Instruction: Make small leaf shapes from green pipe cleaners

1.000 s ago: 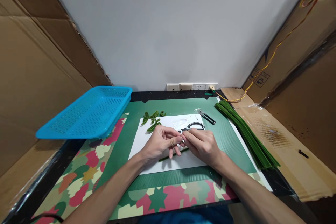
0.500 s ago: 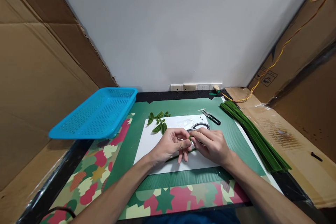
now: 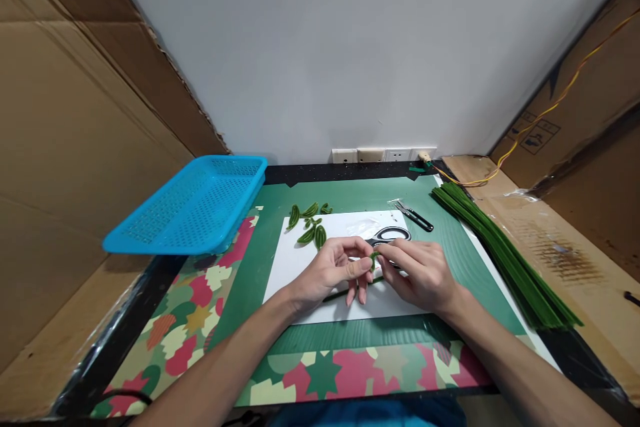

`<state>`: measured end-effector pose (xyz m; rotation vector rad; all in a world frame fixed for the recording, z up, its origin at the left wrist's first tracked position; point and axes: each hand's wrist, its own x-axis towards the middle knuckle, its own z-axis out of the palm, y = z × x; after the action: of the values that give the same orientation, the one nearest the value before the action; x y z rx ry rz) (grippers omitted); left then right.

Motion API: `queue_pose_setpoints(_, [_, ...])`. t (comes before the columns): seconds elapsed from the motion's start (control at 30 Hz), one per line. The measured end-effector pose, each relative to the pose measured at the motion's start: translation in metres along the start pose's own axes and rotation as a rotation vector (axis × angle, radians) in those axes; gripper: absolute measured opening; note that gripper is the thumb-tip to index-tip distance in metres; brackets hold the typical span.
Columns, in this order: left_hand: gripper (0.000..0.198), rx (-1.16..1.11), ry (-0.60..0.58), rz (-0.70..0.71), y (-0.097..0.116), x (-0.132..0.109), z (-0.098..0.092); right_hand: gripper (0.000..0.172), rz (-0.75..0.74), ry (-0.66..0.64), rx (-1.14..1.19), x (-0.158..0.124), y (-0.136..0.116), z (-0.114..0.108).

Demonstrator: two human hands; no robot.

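Note:
Between the fingertips of my left hand (image 3: 345,270) and my right hand (image 3: 417,273) is a short, bent piece of green pipe cleaner (image 3: 374,260). Both hands pinch it above a white sheet of paper (image 3: 290,287). Another green stem (image 3: 336,295) lies on the paper below my left hand, partly covered by the fingers. Scissors (image 3: 393,234) lie just behind my hands, their blades mostly hidden. To the back left of my hands rest several leaf shapes (image 3: 306,235) bent from green pipe cleaners.
Small black-handled snips (image 3: 417,219) lie behind the scissors. A bundle of long green pipe cleaners (image 3: 500,253) rests at the right. On the left stands a blue perforated basket (image 3: 185,213). Power sockets (image 3: 370,155) with a plugged-in yellow cord line the wall base.
The whole view has shifted slightly, so things appear farther right and a little higher. My hands stay together at the pipe cleaner, which shows a bit more between the fingertips.

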<state>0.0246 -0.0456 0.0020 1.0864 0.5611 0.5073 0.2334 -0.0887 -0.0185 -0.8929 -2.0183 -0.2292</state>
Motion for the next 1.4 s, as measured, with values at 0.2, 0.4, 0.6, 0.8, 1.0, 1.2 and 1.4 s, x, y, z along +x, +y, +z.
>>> queue_pose_setpoints(0.2, [0.031,0.023,-0.013,-0.039,-0.001,0.0,0.0,0.01,0.012,-0.001,0.003,0.003,-0.001,-0.002])
queue_pose_setpoints(0.4, [0.029,0.043,-0.035,-0.04,-0.002,0.0,-0.002,0.01,-0.011,0.012,0.023,0.002,-0.003,-0.002])
queue_pose_setpoints(0.6, [0.031,0.088,-0.093,-0.043,0.002,-0.001,-0.001,0.015,-0.034,0.059,0.081,0.0,-0.007,0.001])
queue_pose_setpoints(0.8, [0.031,0.049,-0.075,-0.03,0.006,-0.002,0.003,0.014,-0.005,0.086,0.048,0.001,-0.006,-0.002])
queue_pose_setpoints(1.0, [0.033,0.176,0.05,0.094,0.004,0.0,0.003,0.013,0.082,0.112,-0.102,0.005,-0.005,-0.002])
queue_pose_setpoints(1.2, [0.021,0.736,0.31,0.291,-0.007,-0.001,0.002,0.023,0.126,-0.014,-0.274,0.004,-0.008,0.003])
queue_pose_setpoints(1.4, [0.021,0.864,0.416,0.382,-0.013,0.0,0.006,0.022,0.168,-0.068,-0.228,0.002,-0.01,0.005])
